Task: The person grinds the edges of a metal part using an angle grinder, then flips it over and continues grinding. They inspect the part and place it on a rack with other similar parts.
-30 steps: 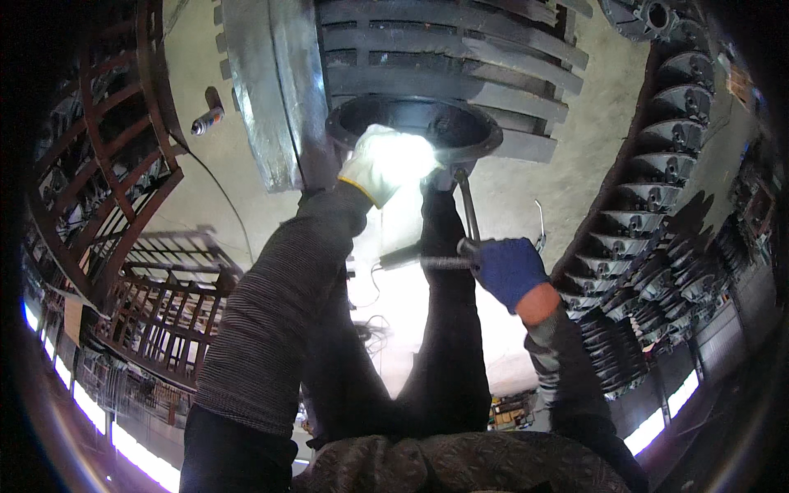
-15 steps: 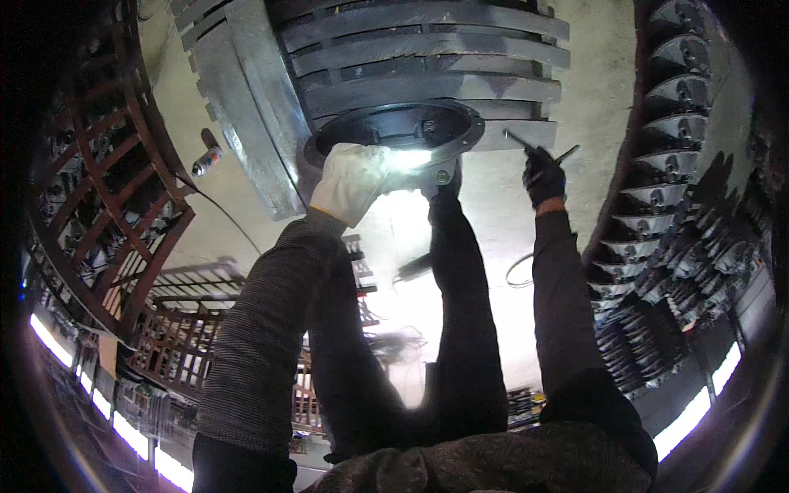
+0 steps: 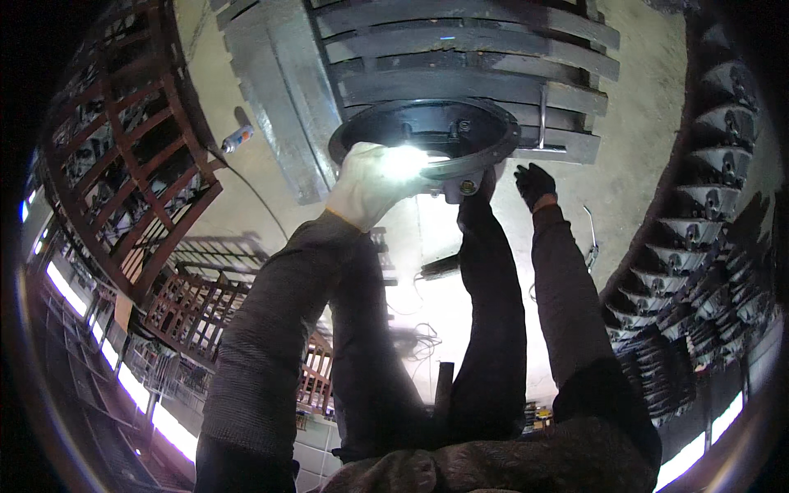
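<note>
Fingers of the left hand [image 3: 366,185] clasp the round housing [image 3: 444,135]; the right hand [image 3: 537,186] hangs loose, empty. A slackened grip might tip it.

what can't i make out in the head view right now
All in the head view:
Left hand: fingertips, lost in glare.
Round housing: part of its near rim, behind the left hand and glare.
Right hand: palm and finger details, too dark.
Small can: label, too small.
Row of metal parts: far end, lost in the dark lens edge.
</note>
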`<state>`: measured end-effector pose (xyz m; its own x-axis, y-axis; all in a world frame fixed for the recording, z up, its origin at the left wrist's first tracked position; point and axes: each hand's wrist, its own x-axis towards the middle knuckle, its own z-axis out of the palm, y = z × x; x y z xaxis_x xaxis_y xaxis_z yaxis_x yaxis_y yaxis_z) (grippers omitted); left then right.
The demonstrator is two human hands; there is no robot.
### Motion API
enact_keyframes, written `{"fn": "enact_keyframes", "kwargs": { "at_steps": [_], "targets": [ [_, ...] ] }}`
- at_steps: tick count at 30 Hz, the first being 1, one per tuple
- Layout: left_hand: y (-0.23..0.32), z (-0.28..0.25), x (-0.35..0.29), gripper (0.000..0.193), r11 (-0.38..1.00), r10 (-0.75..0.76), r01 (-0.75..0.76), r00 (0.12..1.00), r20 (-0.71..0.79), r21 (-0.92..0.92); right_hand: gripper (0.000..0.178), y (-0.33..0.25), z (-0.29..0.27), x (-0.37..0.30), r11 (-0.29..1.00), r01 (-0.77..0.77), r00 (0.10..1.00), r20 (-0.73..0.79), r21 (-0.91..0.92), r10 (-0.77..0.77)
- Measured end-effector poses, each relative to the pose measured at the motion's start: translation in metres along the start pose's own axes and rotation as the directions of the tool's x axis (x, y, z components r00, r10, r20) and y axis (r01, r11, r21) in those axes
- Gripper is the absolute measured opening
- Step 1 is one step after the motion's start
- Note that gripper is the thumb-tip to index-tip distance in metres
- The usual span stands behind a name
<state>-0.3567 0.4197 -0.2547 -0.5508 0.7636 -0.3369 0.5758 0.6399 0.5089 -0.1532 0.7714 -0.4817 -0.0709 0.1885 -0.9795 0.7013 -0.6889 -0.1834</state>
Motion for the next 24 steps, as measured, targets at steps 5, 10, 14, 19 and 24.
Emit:
{"fn": "enact_keyframes", "kwargs": {
  "at_steps": [5, 10, 14, 19, 24],
  "targets": [
    [-0.001, -0.009, -0.005, 0.013, 0.995, -0.056, 0.053, 0.998, 0.039, 0.080, 0.042, 0.042, 0.050, -0.036, 0.977, 0.128, 0.669, 0.742, -0.172, 0.043],
    [0.001, -0.014, -0.017, 0.025, 0.984, -0.039, 0.015, 0.991, -0.131, -0.175, 0.048, 0.120, 0.109, -0.021, -0.207, 0.599, 0.657, 0.622, -0.774, -0.426],
    [0.006, -0.027, -0.025, 0.023, 0.987, -0.111, 0.092, 0.983, -0.145, -0.130, 0.053, 0.126, 0.098, 0.000, -0.490, 0.470, 0.616, 0.671, -0.734, -0.413],
    [0.012, -0.031, -0.065, 0.027, 0.950, -0.273, 0.236, 0.945, -0.178, -0.206, 0.060, 0.098, 0.091, -0.060, -0.864, 0.219, 0.243, 0.883, -0.453, -0.402],
    [0.085, -0.036, -0.206, 0.019, 0.868, -0.405, 0.196, 0.811, -0.422, -0.456, 0.058, 0.077, 0.113, -0.251, -0.163, 0.735, 0.493, 0.684, -0.658, -0.538]
  ]
}}
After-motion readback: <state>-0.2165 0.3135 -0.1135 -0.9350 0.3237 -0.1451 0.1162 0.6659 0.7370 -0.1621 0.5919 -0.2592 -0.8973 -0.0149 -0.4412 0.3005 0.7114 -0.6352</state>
